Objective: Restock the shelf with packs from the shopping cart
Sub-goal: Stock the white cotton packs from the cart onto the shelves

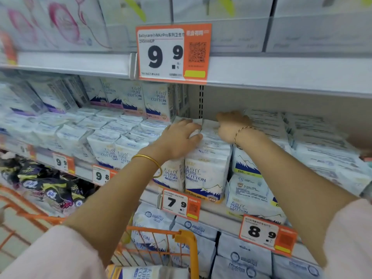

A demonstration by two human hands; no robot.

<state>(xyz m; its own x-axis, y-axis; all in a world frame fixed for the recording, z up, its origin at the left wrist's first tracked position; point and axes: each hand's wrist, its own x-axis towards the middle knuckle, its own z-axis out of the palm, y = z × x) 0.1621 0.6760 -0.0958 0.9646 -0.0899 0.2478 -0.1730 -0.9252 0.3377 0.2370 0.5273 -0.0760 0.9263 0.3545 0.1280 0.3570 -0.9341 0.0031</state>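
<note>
A row of white "Pure Cotton" packs (205, 176) with a mountain print stands on the middle shelf (219, 212). My left hand (181, 135) lies on top of this row, its fingers curled over the left edge of the packs. My right hand (231, 125) rests on the same row farther back, fingers closed around the packs' top. Both hands press the packs from either side. The orange shopping cart (187, 240) stands at the bottom, with more of the same packs (149, 272) inside.
Similar packs fill the shelf to the left (108, 146) and right (314, 141). Above my hands the shelf space (261, 103) is open. Orange price tags (173, 53) hang on the shelf edges. Dark packs (50, 190) lie lower left.
</note>
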